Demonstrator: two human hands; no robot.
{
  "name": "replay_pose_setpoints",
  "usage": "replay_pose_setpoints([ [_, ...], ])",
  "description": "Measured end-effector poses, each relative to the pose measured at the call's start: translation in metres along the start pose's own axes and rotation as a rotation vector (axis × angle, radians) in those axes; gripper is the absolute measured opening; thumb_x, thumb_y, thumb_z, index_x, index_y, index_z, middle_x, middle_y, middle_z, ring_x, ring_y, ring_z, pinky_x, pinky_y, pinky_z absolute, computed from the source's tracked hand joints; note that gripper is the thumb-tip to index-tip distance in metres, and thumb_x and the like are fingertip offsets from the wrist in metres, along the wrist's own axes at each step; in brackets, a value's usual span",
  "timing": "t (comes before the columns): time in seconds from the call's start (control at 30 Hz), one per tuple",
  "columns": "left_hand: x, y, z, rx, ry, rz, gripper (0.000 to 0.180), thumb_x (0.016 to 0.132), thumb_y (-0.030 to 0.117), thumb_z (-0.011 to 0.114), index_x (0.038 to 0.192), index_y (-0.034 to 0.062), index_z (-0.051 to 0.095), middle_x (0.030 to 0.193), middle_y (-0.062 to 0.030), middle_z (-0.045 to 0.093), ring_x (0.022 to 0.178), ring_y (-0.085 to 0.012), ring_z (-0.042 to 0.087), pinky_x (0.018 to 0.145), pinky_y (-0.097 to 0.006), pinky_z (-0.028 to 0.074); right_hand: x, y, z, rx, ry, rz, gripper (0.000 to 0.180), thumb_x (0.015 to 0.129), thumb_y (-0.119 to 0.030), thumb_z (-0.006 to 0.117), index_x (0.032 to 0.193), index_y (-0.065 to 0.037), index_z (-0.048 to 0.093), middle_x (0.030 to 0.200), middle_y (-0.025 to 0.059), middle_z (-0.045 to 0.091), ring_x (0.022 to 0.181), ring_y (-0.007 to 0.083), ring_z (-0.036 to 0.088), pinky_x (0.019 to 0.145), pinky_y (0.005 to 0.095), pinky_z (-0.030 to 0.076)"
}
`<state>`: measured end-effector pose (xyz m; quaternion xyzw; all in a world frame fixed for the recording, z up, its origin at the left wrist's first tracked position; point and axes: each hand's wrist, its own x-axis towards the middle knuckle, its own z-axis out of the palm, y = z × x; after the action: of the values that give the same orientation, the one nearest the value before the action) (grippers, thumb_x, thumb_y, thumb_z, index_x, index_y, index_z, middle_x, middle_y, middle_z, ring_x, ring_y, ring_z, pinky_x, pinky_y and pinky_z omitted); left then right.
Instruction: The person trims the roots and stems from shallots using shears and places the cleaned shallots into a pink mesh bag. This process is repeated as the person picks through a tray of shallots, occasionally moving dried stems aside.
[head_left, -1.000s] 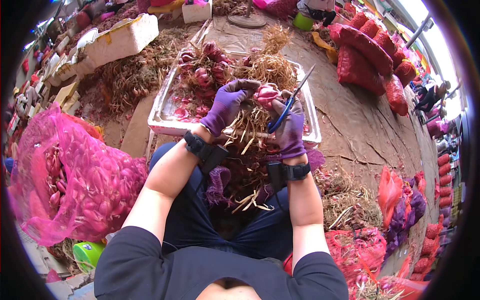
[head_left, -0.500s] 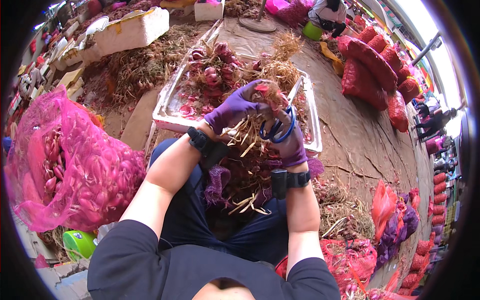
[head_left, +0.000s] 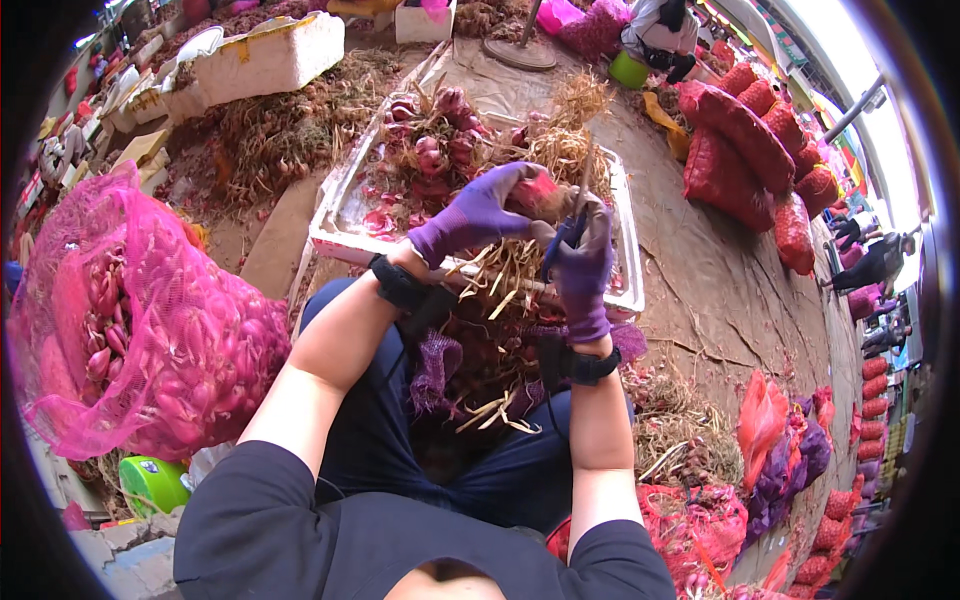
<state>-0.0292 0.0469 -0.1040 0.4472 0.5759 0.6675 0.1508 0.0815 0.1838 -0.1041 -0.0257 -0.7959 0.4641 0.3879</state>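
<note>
Head view: the person sits with both bare forearms reaching forward from the lower edge, elbows bent, the two purple-gloved hands meeting over the near edge of a white foam tray [head_left: 625, 262]. Each wrist carries a black band.

The large pink mesh sack [head_left: 150, 330] on the person's left bulges with red shallots. The white foam tray in front holds more red shallots with dry straw-coloured tops, and loose papery skins lie on its bare floor. Farther off to the right, filled red mesh sacks [head_left: 745, 140] lie stacked on the ground, and a white foam box [head_left: 270, 55] stands at upper left.

The left hand [head_left: 480, 212] is curled around a red shallot [head_left: 538, 192], fingers wrapped over it. The right hand [head_left: 583, 265] is closed on a pair of scissors [head_left: 572, 222], whose blades run upward and away from the person, right beside the shallot. The shallot sits above the tray's near half, between the two hands; its bulb lies toward the right hand, its long axis roughly left to right. Dry cut stalks [head_left: 500, 275] hang beneath the hands over the lap.
</note>
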Motion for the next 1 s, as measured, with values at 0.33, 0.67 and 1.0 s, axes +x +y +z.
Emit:
replay_pose_setpoints([
  [0.33, 0.005, -0.005, 0.014, -0.217, -0.098, -0.064, 0.041, 0.093, 0.009, 0.058, 0.132, 0.0037, 0.046, 0.114, -0.0067, 0.060, 0.102, -0.0119, 0.058, 0.089, -0.029, 0.050, -0.002, -0.015, -0.010, 0.592, 0.093, 0.343, 0.040, 0.082, 0.006, 0.064, 0.119, -0.003, 0.050, 0.093, 0.0034, 0.062, 0.079, 0.0064, 0.059, 0.064, 0.0187, 0.049],
  [0.67, -0.004, -0.007, 0.037, -0.610, 0.107, -0.226, 0.028, 0.100, 0.031, 0.044, 0.089, 0.0067, 0.053, 0.058, -0.0003, 0.044, 0.048, -0.0101, 0.042, 0.047, -0.027, 0.040, 0.001, -0.024, -0.010, 0.541, -0.015, 0.249, 0.037, 0.080, 0.003, 0.068, 0.114, -0.005, 0.053, 0.092, 0.0020, 0.061, 0.079, 0.0082, 0.060, 0.067, 0.0212, 0.050],
  [1.0, -0.006, -0.029, -0.007, -0.798, 0.035, -0.325, 0.031, 0.098, 0.024, 0.051, 0.120, 0.0017, 0.052, 0.087, -0.0008, 0.055, 0.071, -0.0052, 0.055, 0.062, -0.024, 0.049, -0.002, -0.022, 0.009, 0.474, -0.130, 0.189, 0.048, 0.077, 0.005, 0.068, 0.120, -0.003, 0.049, 0.095, 0.0017, 0.059, 0.080, 0.0063, 0.057, 0.066, 0.0190, 0.048],
])
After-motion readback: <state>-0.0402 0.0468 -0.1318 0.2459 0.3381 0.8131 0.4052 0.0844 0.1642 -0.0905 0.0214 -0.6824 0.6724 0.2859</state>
